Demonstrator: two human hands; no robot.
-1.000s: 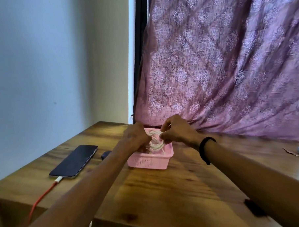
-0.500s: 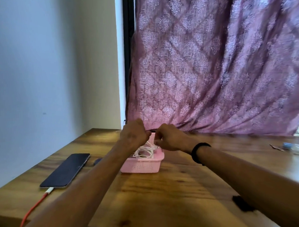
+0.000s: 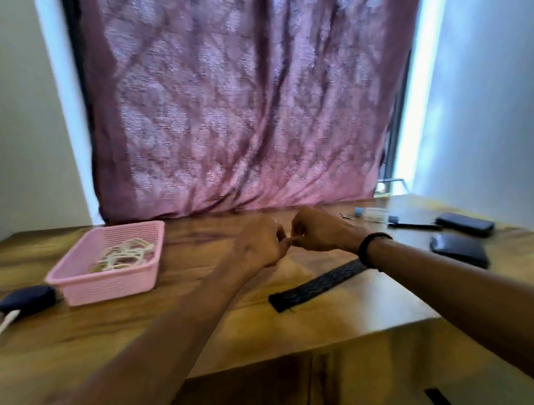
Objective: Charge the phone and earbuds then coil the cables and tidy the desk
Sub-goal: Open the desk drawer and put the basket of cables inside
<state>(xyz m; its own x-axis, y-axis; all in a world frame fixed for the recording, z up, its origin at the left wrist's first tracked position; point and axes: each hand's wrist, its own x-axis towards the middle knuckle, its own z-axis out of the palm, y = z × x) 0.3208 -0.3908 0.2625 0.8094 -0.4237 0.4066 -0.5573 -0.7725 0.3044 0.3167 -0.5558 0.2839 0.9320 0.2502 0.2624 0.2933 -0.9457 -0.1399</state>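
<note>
A pink basket (image 3: 79, 279) stands on the wooden desk (image 3: 203, 321) at the left, with a coiled white cable (image 3: 124, 254) lying inside it. A dark earbuds case (image 3: 28, 300) sits left of the basket with a white cable (image 3: 3, 328) plugged into it. My left hand (image 3: 260, 244) and my right hand (image 3: 320, 232) hover over the desk's middle, to the right of the basket, fingers curled and fingertips touching each other. Nothing shows in either hand. The phone is out of view.
A black woven strap (image 3: 318, 284) lies on the desk under my right wrist. At the right stand two dark cases (image 3: 459, 249) (image 3: 465, 224), a pen (image 3: 413, 225) and a small clear container (image 3: 373, 214). A pink curtain (image 3: 240, 111) hangs behind the desk.
My hands have let go of the white cable, left it in the basket and moved right. The view has swung right, so the phone is gone from sight.
</note>
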